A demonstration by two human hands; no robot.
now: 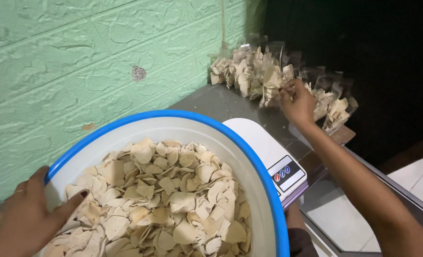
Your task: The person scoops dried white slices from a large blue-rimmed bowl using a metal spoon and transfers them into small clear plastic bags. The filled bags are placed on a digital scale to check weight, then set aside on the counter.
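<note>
my left hand [23,216] lies spread on the near-left rim of the basin [249,157], thumb hooked inside over the chips [164,200], fingers loose and clamped on nothing; i judge it's there to steady the basin, which overhangs the near edge of the worktop [211,102]. the basin is white with a blue rim and heaped with pale, thin chips. just behind its right side sits a white scale [268,152], its button panel facing me, platform bare, so it stays within reach between basin and pile.

my right hand [297,102] is stretched to the far edge of the worktop, fingers pinched on a small clear bag [273,81] of chips, at the pile of bags [249,71] stacked against the green wall [78,57] in the far corner. the filled bags sit well apart from the loose chips, likely to keep them sorted. pale floor tiles [344,219] show low right.
</note>
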